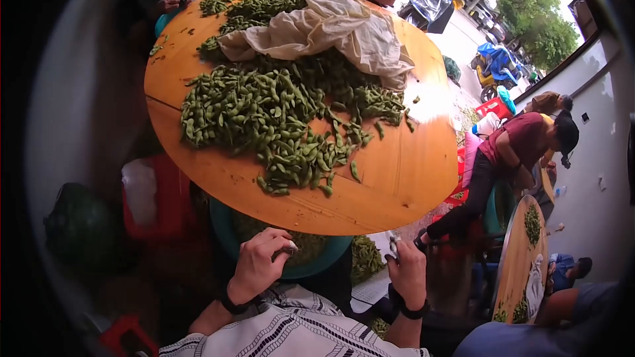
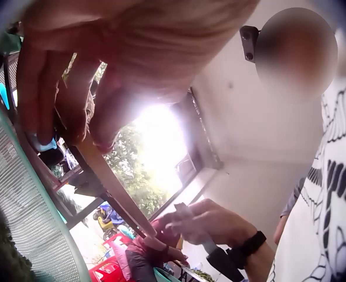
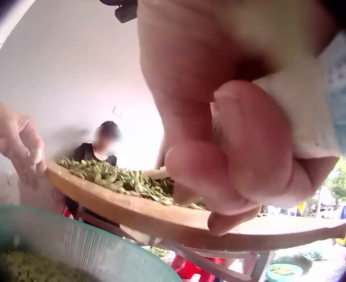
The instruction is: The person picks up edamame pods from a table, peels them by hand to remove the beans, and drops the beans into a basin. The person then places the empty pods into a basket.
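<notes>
Over a teal-rimmed tub (image 1: 331, 259) of green pods, my left hand (image 1: 259, 261) hovers near the table's front edge with its fingers loosely bent. A small white patch (image 1: 293, 246) shows at its fingertips; in the left wrist view the fingers hang down and hold no pod. To the right, my right hand (image 1: 407, 274) curls its fingers round a pale strip-like thing (image 3: 305, 103), whose exact kind I cannot tell. A large heap of edamame pods (image 1: 251, 119) lies on the round wooden table (image 1: 403, 185), apart from both hands.
A crumpled cream cloth (image 1: 344, 30) covers part of the pods. People sit across the table, and a person in a maroon shirt (image 1: 522, 139) bends at the right beside another table (image 1: 522, 258). A red crate (image 1: 165, 198) stands at the left.
</notes>
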A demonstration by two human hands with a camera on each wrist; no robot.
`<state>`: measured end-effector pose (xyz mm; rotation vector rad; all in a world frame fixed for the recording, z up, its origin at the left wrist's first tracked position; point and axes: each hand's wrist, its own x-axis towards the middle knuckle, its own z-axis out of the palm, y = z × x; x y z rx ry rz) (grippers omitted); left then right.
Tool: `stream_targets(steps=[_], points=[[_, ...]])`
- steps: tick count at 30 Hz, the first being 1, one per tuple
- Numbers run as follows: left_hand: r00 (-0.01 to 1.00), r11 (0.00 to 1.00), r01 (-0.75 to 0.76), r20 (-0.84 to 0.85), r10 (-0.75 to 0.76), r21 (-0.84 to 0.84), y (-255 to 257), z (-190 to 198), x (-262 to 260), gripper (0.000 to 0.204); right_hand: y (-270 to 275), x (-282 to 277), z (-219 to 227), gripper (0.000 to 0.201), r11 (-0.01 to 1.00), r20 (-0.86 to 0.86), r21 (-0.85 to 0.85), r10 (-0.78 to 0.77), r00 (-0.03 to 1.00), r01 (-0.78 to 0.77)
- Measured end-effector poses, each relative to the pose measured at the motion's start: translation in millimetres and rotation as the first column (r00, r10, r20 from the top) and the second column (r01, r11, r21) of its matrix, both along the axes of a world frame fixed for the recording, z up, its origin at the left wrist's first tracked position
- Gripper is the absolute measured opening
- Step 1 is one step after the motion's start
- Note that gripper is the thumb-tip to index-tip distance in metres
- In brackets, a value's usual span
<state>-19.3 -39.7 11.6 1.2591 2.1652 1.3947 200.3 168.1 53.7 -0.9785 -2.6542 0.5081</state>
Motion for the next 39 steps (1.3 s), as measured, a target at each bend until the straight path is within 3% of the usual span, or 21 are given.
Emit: stream_targets(steps=[1,3,9,12,14,15,17,18,19,21,22,23,25,26,29,33,34,36,37,39], points=[[1.000,1.000,0.005,0.016,-0.005,-0.012,-1,-1,0,0.018,10,-12,6,0.017,0.999,-0.030,-0.038,0.001,1.000,-0.002],[0.995,0.995,-0.074,0.067,0.070,0.062,4,3,-2,0.020,22,-39,14,0.020,0.995,-0.074,0.091,0.043,0.996,-0.036],[0.978,0.991,-0.105,0.192,0.087,0.087,10,13,-9,0.019,48,-145,27,0.015,0.969,-0.158,0.079,0.243,0.957,-0.233],[0.966,0.988,-0.124,0.240,0.098,0.096,12,14,-15,0.018,46,-179,9,0.013,0.944,-0.072,0.019,0.329,0.942,-0.328],[0.963,0.985,-0.141,0.245,0.113,0.097,15,14,-21,0.018,40,-193,-6,0.021,0.963,0.116,0.045,0.258,0.959,-0.264],[0.963,0.983,-0.156,0.235,0.129,0.101,17,15,-24,0.018,39,-193,-9,0.021,0.963,0.119,0.043,0.260,0.958,-0.267],[0.963,0.978,-0.176,0.225,0.149,0.108,22,17,-30,0.019,37,-189,-14,0.024,0.970,-0.050,0.024,0.243,0.969,-0.242],[0.961,0.974,-0.187,0.227,0.156,0.125,24,19,-32,0.019,38,-183,-14,0.024,0.958,-0.148,0.121,0.277,0.949,-0.261],[0.960,0.970,-0.197,0.230,0.161,0.141,27,20,-32,0.020,38,-175,-10,0.024,0.958,-0.144,0.121,0.277,0.950,-0.261],[0.957,0.961,-0.206,0.242,0.159,0.182,38,21,-31,0.021,33,-158,6,0.021,0.956,-0.154,-0.136,0.241,0.958,-0.262],[0.956,0.951,-0.215,0.249,0.158,0.222,44,21,-29,0.023,26,-150,11,0.023,0.874,-0.214,-0.437,0.128,0.968,-0.213],[0.957,0.953,-0.207,0.249,0.150,0.223,50,21,-27,0.023,20,-144,15,0.023,0.876,-0.214,-0.436,0.121,0.969,-0.206],[0.983,0.935,-0.172,0.119,0.141,0.312,62,21,-20,0.027,11,-133,18,0.021,0.518,-0.291,-0.834,-0.119,0.949,-0.190],[0.994,0.949,-0.105,0.023,0.103,0.296,64,21,-18,0.033,8,-127,17,0.022,0.524,-0.268,-0.836,-0.130,0.954,-0.163],[0.999,0.939,-0.036,0.015,0.033,0.341,76,13,-9,0.037,-10,-120,9,0.023,0.593,-0.322,-0.788,-0.166,0.932,-0.167],[0.991,0.956,-0.002,-0.128,0.042,0.294,73,3,-14,0.038,-14,-114,-3,0.022,0.639,-0.293,-0.745,-0.057,0.954,-0.190],[0.990,0.957,-0.004,-0.133,0.044,0.290,70,3,-16,0.038,-14,-113,-3,0.024,0.602,-0.292,-0.771,-0.043,0.956,-0.208],[0.997,0.969,0.070,0.025,-0.078,0.238,64,2,-20,0.035,-13,-111,0,0.024,0.550,-0.306,-0.799,-0.020,0.952,-0.245],[0.997,0.970,0.067,0.024,-0.075,0.234,62,2,-19,0.035,-14,-109,1,0.024,0.497,-0.316,-0.824,-0.003,0.949,-0.272],[0.930,0.958,0.041,0.338,-0.141,0.285,58,1,-15,0.022,-17,-107,-4,0.023,0.435,-0.352,-0.845,-0.015,0.936,-0.311]])
